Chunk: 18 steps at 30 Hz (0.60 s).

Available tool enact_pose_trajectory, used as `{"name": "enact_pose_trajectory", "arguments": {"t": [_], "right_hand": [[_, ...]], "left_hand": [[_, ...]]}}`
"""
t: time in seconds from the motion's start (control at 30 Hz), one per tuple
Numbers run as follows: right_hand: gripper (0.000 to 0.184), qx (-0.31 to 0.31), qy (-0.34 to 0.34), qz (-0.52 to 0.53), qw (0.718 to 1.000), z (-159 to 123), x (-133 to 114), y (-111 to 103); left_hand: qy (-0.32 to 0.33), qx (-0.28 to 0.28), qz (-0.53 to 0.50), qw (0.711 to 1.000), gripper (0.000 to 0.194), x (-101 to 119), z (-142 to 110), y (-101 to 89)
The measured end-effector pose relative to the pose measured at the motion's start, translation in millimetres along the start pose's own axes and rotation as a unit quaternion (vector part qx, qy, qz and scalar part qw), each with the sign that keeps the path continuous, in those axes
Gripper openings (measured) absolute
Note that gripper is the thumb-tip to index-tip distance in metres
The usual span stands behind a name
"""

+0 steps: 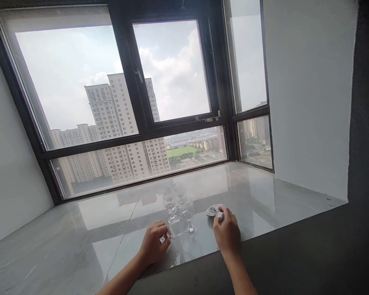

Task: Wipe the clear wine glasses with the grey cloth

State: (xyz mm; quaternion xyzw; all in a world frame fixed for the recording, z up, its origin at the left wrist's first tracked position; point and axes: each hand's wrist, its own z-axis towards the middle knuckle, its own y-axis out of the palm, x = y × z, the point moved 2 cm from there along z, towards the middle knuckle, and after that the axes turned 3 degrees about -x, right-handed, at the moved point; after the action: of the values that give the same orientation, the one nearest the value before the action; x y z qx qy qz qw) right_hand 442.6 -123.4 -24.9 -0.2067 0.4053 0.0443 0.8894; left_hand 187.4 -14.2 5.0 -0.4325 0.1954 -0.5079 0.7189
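Observation:
My left hand (156, 242) is closed at the near edge of the glossy sill. Its fingers appear wrapped round the stem end of a clear stemmed glass (177, 226), whose bowl points right; the grip itself is partly hidden. To the right, my right hand (228, 230) pinches a pale grey cloth (214, 210), part of which bunches between thumb and fingers. Between and beyond my hands, several clear stemmed glasses stand upright close together: one nearer glass (188, 211), one at the left (169, 200) and one farther back (180, 191).
The grey tiled window sill (252, 196) reflects the light, and its front edge drops away near my wrists. Dark-framed windows (184, 135) rise behind it, with a handle (138, 75) on the frame. A white wall (310, 102) borders the right side.

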Motion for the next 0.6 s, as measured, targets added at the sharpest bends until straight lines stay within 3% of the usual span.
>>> {"name": "enact_pose_trajectory", "arguments": {"t": [0.6], "right_hand": [[0.031, -0.009, 0.001, 0.001, 1.000, -0.4, 0.3, -0.6]], "left_hand": [[0.002, 0.005, 0.001, 1.000, 0.019, -0.7, -0.2, 0.5]]}}
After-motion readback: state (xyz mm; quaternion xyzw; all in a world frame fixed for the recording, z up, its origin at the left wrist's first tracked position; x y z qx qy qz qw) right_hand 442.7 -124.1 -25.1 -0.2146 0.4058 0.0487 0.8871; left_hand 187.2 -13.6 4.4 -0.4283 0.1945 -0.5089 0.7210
